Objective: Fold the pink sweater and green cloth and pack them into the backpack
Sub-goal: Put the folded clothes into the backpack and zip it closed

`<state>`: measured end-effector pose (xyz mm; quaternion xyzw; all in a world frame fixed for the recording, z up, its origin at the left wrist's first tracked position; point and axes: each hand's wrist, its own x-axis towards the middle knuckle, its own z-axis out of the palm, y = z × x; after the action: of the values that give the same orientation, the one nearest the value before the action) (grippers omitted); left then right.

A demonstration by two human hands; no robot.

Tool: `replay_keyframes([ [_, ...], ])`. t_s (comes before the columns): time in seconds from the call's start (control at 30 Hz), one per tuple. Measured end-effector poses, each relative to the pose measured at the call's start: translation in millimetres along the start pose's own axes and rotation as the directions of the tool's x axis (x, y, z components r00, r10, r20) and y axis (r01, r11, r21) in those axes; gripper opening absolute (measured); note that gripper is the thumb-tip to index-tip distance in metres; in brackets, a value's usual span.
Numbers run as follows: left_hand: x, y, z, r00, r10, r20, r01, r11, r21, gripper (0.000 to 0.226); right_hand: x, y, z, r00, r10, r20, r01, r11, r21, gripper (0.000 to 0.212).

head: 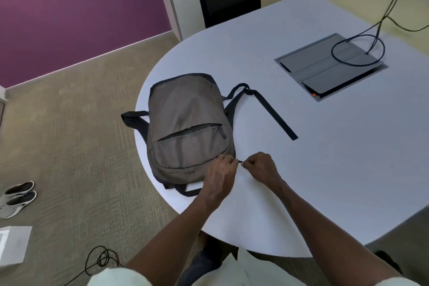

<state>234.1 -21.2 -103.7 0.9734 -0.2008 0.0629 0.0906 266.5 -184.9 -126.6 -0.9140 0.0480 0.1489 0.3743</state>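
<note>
Shoes (17, 197) and a coiled cable (102, 260) lie on the carpet at far left, clear of the work.

Backpack (189, 127) lies flat on the rounded end of the white table (325, 146), front pocket up, one strap (271, 111) trailing right. It looks full and closed along the visible seam. Pink sweater and green cloth: neither in view; I judge both already inside, but cannot confirm.

My left hand (221, 173) rests on the bag's lower right corner, fingers curled round the fabric there. My right hand (261, 167) sits just beside it, thumb and forefinger pinched on a small dark tab between the two hands, probably the main zipper pull (240, 161); too small to be sure.

Step in hand, as I read it: running the zipper. To do it well: left hand holds the corner taut as an anchor, right hand pulls along the line of the teeth, not outward. If it snags on cloth, back off and tuck the cloth in first.

Floor box (330, 67) with cables at far right, well apart.
</note>
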Motion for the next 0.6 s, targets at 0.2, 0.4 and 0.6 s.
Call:
replay_keyframes([
  [0.2,19.1,12.8,-0.8,0.967,-0.115,0.229,0.076,0.982,0.170,0.012,-0.9,-7.8,-4.7,0.998,-0.033,0.050,0.032,0.999,0.023,0.017],
  [0.4,30.6,7.0,-4.5,0.948,-0.254,0.191,0.259,0.966,0.003,0.043,7.7,-1.2,-9.6,1.000,0.013,-0.010,-0.015,0.984,-0.175,0.033],
  [0.6,20.3,-2.0,-4.5,0.924,-0.347,0.164,0.342,0.938,0.058,0.033,48.7,-19.2,-14.2,0.988,0.097,-0.120,-0.118,0.977,-0.179,0.042],
])
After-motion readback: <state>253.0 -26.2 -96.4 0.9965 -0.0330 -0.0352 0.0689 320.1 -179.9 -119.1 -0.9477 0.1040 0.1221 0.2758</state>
